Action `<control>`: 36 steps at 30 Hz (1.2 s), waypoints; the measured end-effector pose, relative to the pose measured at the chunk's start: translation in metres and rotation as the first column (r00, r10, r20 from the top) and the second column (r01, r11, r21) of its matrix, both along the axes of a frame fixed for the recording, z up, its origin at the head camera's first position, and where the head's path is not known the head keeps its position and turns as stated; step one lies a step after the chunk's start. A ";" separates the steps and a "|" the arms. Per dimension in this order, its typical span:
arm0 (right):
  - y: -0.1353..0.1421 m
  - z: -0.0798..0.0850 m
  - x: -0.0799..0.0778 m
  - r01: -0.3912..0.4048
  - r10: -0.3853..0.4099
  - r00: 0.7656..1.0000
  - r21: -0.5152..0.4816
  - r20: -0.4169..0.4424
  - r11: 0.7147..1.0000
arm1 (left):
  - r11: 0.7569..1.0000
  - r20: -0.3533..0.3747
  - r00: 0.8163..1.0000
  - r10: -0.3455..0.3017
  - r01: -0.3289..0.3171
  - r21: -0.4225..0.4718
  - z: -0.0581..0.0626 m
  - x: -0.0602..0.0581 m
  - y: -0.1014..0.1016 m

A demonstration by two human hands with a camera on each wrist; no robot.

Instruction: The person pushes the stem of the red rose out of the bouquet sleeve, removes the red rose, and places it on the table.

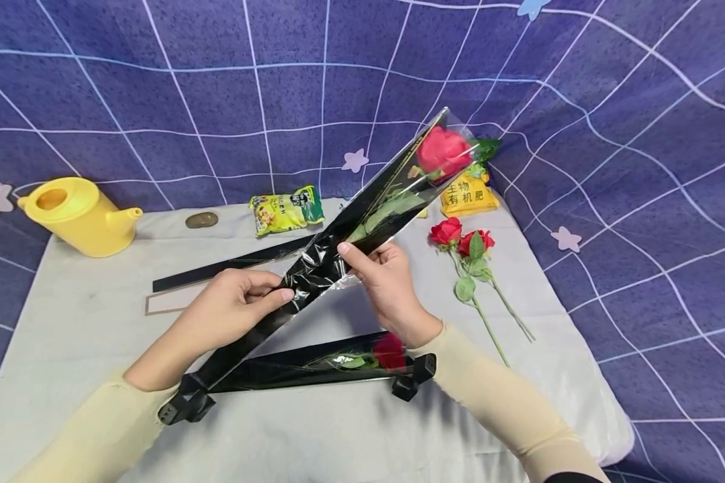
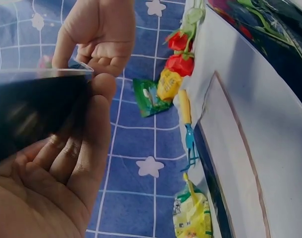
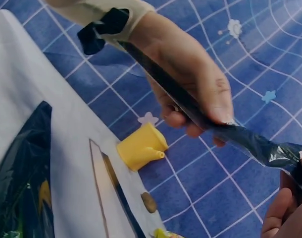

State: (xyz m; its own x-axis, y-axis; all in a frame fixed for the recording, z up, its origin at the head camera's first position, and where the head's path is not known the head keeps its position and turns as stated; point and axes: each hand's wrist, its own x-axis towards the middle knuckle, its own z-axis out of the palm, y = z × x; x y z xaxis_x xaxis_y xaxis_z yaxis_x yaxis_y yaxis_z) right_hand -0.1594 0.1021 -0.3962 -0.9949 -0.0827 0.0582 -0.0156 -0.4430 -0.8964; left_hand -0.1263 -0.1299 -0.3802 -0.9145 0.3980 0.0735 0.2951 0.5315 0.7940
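Note:
A single red rose stands slanted inside a long black sleeve with a clear front, held up over the table. Lower on the sleeve, my left hand pinches the crumpled black part between thumb and fingers. Higher up, just under the clear part, my right hand grips it with the thumb in front. From the right wrist view, the narrow black tail runs past the left wrist. A second wrapped rose lies on the table below both hands.
Two loose red roses with stems lie right. Along the back are a yellow watering can, brown stone, green-yellow packet and yellow bag. Flat black-and-clear wrapping lies mid-left. The left wrist view shows a small fork.

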 end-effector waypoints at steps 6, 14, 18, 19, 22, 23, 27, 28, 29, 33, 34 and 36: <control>-0.005 -0.004 0.005 0.011 -0.006 0.999 0.100 -0.044 0.995 | 0.999 -0.062 0.998 -0.019 0.016 -0.048 0.000 -0.002 0.009; -0.008 -0.009 0.014 -0.035 0.047 0.997 0.178 -0.063 0.983 | 1.000 -0.051 0.999 0.001 -0.002 -0.029 -0.003 0.000 0.016; -0.008 -0.013 0.019 -0.065 0.080 0.995 0.221 -0.059 0.973 | 1.000 -0.076 0.997 -0.014 0.013 -0.011 -0.005 -0.001 0.018; -0.008 -0.014 0.019 -0.068 0.084 0.995 0.225 -0.059 0.972 | 1.000 -0.079 0.997 -0.017 0.016 -0.010 -0.006 -0.001 0.018; -0.005 -0.015 0.019 -0.068 0.085 0.994 0.235 -0.064 0.970 | 1.000 -0.083 0.996 -0.024 0.024 -0.001 -0.006 -0.002 0.019; -0.004 -0.014 0.018 -0.068 0.084 0.994 0.231 -0.064 0.971 | 1.000 -0.080 0.997 -0.024 0.025 0.001 -0.006 -0.001 0.019; 0.003 -0.011 0.014 -0.042 0.054 0.998 0.245 -0.044 0.969 | 1.000 -0.066 0.998 -0.021 0.020 -0.005 -0.007 -0.001 0.014; 0.006 -0.011 0.012 -0.030 0.041 0.998 0.247 -0.039 0.969 | 1.000 -0.064 0.998 -0.021 0.020 -0.011 -0.008 0.000 0.013; 0.008 -0.010 0.011 -0.016 0.025 0.999 0.241 -0.034 0.971 | 1.000 -0.063 0.998 -0.021 0.020 -0.017 -0.009 0.000 0.010; 0.016 -0.008 0.005 0.008 -0.005 1.000 0.212 -0.014 0.977 | 0.999 -0.080 0.997 -0.012 0.008 -0.049 -0.011 0.001 0.002; 0.017 -0.008 0.005 0.006 -0.004 1.000 0.202 -0.010 0.979 | 0.998 -0.084 0.996 -0.012 0.007 -0.060 -0.011 0.001 0.001; 0.017 -0.007 0.005 -0.004 0.005 1.000 0.197 -0.001 0.980 | 0.998 -0.076 0.997 -0.013 0.008 -0.067 -0.010 0.001 -0.001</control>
